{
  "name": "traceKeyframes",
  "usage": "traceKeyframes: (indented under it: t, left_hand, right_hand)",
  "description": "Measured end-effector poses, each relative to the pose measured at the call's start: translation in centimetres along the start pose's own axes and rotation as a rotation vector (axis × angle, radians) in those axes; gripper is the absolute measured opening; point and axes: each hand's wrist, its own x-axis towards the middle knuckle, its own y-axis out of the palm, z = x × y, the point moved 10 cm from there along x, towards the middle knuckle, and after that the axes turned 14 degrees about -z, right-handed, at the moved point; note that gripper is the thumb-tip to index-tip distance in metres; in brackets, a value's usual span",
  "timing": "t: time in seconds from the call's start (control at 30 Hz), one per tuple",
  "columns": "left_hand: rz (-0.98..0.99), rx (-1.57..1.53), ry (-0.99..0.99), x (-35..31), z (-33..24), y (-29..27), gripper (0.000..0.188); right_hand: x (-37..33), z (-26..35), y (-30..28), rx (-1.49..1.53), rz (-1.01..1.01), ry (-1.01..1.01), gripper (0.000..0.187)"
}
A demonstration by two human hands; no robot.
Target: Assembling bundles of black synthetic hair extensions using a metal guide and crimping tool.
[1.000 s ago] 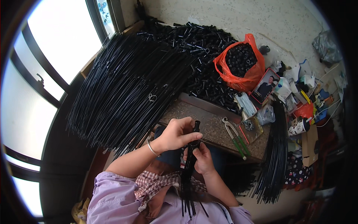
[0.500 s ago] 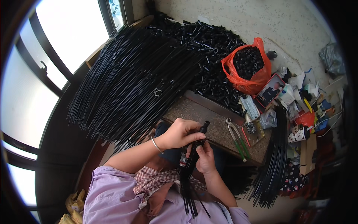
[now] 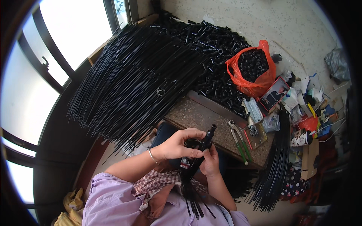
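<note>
Over my lap I hold a bundle of thin black rods (image 3: 190,170) that looks like umbrella ribs. A stepped black tube (image 3: 211,133) sticks up from the top of it. My left hand (image 3: 184,144), with a bracelet at the wrist, curls round the upper end just under the tube, its thumb pointing right. My right hand (image 3: 210,162) is closed on the bundle a little lower, thumb and finger pinching beside the tube's base. The rods' lower ends fan out toward my shirt. What the fingertips press on is partly hidden.
A large stack of black rods (image 3: 132,79) lies at the left, beside a heap of black tubes (image 3: 218,49). On the bench (image 3: 200,115) lie green-handled pincers (image 3: 239,141). Behind are a red bag (image 3: 256,88) of black rings and a phone (image 3: 273,94). More rods (image 3: 275,169) hang right.
My left hand has moved slightly down and lost its overhand grip, its thumb now lower along the tube. The tube tilts more to the right and shows more of its length.
</note>
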Motion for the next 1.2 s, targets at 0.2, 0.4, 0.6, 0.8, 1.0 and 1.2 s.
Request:
traceKeyframes:
  t: [0.2,0.4,0.6,0.8,1.0,1.2]
  left_hand:
    - [-0.058,-0.195,-0.049,-0.3,1.4,-0.6,0.034]
    - [0.184,-0.423,0.261,0.6,-1.1,1.3,0.013]
    - [0.604,-0.747,0.211,-1.1,-3.0,5.5,0.014]
    - [0.039,-0.604,-0.133,2.4,3.2,2.2,0.082]
    - [-0.203,0.326,0.274,1.5,-2.3,2.5,0.046]
    - [-0.126,0.025,0.052,1.8,-2.1,2.0,0.024]
  right_hand:
    - [-0.8,0.6,2.2,0.012,0.162,0.005,0.034]
    - [-2.6,0.8,3.3,0.144,0.375,0.094,0.028]
    - [-5.1,1.7,4.0,-0.326,0.528,-0.169,0.037]
    - [-0.6,3.4,-0.5,0.040,0.081,-0.141,0.017]
    - [-2.7,6.2,-2.1,-0.300,-0.412,-0.728,0.019]
    - [-3.6,8.7,1.6,-0.578,-0.250,-0.645,0.010]
